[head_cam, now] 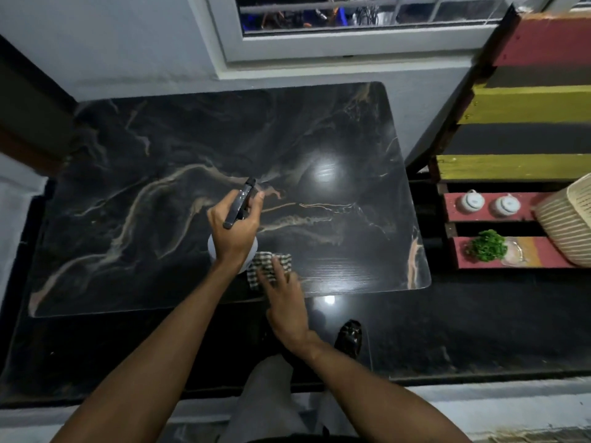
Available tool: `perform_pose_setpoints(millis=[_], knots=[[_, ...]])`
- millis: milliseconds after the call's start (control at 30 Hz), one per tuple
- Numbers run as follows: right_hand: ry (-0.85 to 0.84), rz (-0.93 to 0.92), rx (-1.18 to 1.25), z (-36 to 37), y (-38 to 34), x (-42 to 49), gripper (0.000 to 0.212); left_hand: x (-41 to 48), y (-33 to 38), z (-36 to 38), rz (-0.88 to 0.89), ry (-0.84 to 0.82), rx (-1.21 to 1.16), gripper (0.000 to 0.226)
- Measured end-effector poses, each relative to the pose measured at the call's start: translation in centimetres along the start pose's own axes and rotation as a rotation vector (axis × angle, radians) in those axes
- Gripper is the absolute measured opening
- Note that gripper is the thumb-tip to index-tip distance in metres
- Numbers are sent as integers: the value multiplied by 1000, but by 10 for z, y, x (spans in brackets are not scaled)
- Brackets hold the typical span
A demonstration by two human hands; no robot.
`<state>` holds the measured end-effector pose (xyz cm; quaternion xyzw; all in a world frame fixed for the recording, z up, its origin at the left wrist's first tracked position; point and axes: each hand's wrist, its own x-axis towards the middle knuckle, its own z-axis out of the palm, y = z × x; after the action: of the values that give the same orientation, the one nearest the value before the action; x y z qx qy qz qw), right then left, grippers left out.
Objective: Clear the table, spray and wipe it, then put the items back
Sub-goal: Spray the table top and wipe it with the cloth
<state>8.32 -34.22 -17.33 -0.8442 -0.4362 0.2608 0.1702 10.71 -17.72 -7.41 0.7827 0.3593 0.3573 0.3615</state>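
The dark marbled table [160,148] fills the middle of the view, its top bare. My left hand [235,230] grips a spray bottle [240,203] with a black trigger head and a pale body, held above the table's front middle, nozzle aimed away from me. My right hand [284,292] lies flat with spread fingers on a checked cloth [271,265] near the table's front edge, just right of the bottle.
Coloured wooden steps [524,107] rise on the right. On them stand two white lidded pots [471,201], a small green plant [487,246] and a cream woven basket [567,225]. A window [351,27] sits behind the table. My shoe [350,337] is on the dark floor.
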Motion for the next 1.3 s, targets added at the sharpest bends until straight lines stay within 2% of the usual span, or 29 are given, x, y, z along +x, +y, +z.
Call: perform_pose_setpoints(millis=[133, 167, 267, 300, 367, 467, 600, 667, 833, 1000, 1167, 1300], knots=[[-8, -199, -125, -18, 27, 10, 89, 9, -21, -16, -8, -6, -26, 37], [23, -170, -133, -24, 39, 13, 86, 9, -21, -17, -16, -15, -38, 35], [169, 93, -52, -35, 53, 21, 77, 11, -19, -15, -21, -43, -74, 34], [178, 130, -50, -39, 54, 19, 76, 11, -16, -12, -18, -57, -80, 34], [120, 33, -110, -45, 60, 7, 75, 10, -10, -5, -8, -85, -92, 31], [-26, -167, -226, -62, 100, -27, 85, 5, -2, 13, -22, -122, -105, 30], [108, 17, -195, -99, 182, -60, 93, -4, 9, 49, -2, -140, -108, 34], [104, 10, -209, -119, 213, -61, 90, -7, 17, 70, -1, -141, -93, 36], [41, -79, -282, -158, 263, -11, 95, -9, 43, 120, -26, -116, 7, 39], [66, -79, -219, -196, 282, 56, 90, 2, 59, 162, -113, -64, -36, 38], [22, -291, -291, -221, 299, 110, 85, 20, 72, 193, -85, -23, 47, 40], [165, -115, -186, -239, 303, 173, 79, 41, 68, 212, -121, 30, 23, 38]])
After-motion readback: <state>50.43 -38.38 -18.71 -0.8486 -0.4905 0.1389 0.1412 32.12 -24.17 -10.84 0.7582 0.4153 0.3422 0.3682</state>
